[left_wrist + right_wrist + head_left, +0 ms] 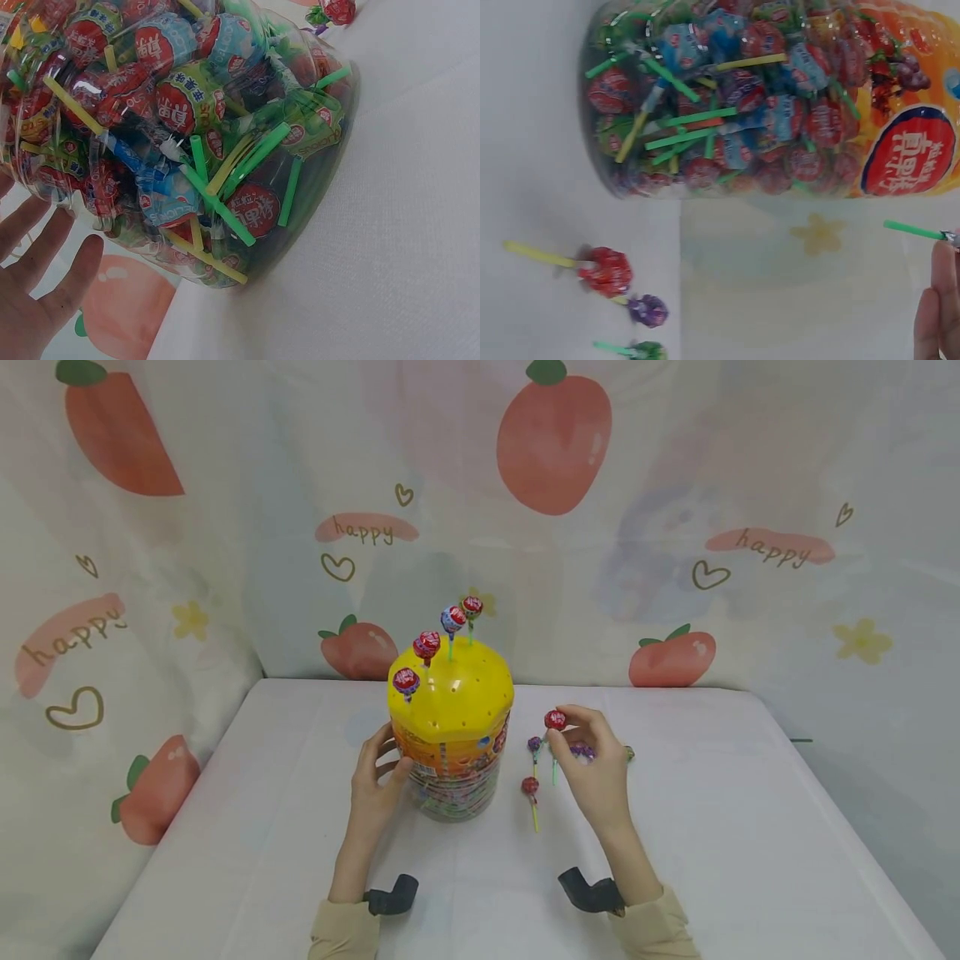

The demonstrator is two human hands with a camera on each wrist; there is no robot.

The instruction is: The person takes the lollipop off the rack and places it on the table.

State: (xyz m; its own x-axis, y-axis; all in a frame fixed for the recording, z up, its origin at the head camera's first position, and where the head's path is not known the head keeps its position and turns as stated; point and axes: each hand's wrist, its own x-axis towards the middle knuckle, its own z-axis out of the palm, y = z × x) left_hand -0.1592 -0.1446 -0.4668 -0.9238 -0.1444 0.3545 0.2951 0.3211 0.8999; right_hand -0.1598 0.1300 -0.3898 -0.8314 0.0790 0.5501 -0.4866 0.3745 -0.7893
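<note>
A clear jar [457, 793] packed with wrapped lollipops stands on the table, topped by a yellow lid [465, 685] with small holes. Several lollipops [427, 646] stick up from the lid along its left and back. My left hand [377, 781] rests at the jar's left side, fingers spread; the left wrist view shows the fingers [71, 277] straight beside the plastic. My right hand [596, 764] is right of the jar, pinching a red-wrapped lollipop [555, 720] between thumb and fingertips. Its green stick [911, 228] points down in the head view.
Loose lollipops lie on the white table [712, 827] by my right hand: a red one [530, 787] with a yellow stick, a purple one [534, 744] behind it, and a green one [649, 350]. A printed curtain [450, 443] hangs behind the table.
</note>
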